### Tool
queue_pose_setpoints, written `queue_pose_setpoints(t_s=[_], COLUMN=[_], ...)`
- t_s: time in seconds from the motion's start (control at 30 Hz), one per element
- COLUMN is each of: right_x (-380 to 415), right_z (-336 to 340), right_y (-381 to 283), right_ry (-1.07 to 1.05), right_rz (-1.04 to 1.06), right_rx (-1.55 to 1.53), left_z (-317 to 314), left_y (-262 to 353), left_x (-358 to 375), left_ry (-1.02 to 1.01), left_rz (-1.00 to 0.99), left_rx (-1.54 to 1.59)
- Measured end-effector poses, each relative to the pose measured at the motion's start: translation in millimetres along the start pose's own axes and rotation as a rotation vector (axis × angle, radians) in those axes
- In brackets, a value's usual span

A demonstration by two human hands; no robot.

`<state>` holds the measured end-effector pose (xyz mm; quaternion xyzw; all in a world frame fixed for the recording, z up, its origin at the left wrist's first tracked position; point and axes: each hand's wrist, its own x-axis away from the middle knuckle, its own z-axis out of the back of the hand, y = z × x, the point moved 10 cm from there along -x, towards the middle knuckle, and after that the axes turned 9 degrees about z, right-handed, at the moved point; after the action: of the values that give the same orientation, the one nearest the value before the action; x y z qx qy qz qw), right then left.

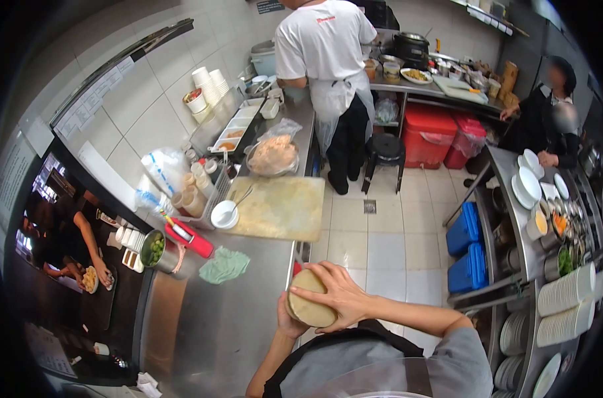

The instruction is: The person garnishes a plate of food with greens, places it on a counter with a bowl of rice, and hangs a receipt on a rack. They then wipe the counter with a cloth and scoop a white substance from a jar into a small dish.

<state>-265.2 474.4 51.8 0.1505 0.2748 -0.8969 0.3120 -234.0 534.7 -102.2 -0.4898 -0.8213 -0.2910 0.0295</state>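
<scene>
Near the steel counter's front edge, my two hands hold a round, thick, pale beige thing (310, 298) with a flat face; its exact kind cannot be made out. My right hand (338, 295) spreads over its top and side, the thumb lying across the flat face. Below and to the left, my left hand (290, 322) cups it, with most of the fingers hidden behind it. A crumpled green cloth (224, 265) lies on the counter to the left. Beyond it is a worn cutting board (275, 209), with a white bowl (225, 215) holding a spoon at its left corner.
A bag of orange-pink food (273, 154) sits behind the board. A metal pot of greens (161, 251) and a red holder (188, 237) stand left. A person in a white shirt (324, 46) works ahead; another person (546, 113) is at the right, by plate-filled shelves (487, 159).
</scene>
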Motion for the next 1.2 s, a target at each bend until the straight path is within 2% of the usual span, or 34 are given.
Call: queue_pose_setpoints(t_s=[0.1,0.2,0.43,0.5,0.67,0.77,0.83,1.03,1.2], right_x=[30,52,38,26,-9,-36,-52,-107,-173], right_z=[45,85,137,143,157,158,160,160,151], right_y=[42,77,170,207,298,346,377,490,584], right_ry=[0.047,0.081,0.171,0.169,0.131,0.083,0.047,0.022,0.009], right_rz=[-0.099,-0.203,-0.236,-0.224,-0.258,-0.259,-0.256,-0.317,-0.276], right_rx=[0.090,0.204,0.134,0.062,-0.105,-0.003,0.069,0.173,0.251], left_z=[-21,-59,-106,-98,-42,-35,-49,-96,-133], left_y=[-24,-36,2,15,62,117,147,224,261], left_x=[-63,-113,-192,-216,-279,-310,-311,-336,-383], left_ry=[0.014,-0.068,-0.084,-0.079,0.113,0.200,0.302,0.499,0.467], left_rz=[0.096,0.155,0.120,0.160,0.018,-0.069,-0.131,-0.559,-0.701], left_rx=[-0.006,-0.052,-0.145,-0.168,-0.606,-0.737,-0.709,-1.017,-1.244])
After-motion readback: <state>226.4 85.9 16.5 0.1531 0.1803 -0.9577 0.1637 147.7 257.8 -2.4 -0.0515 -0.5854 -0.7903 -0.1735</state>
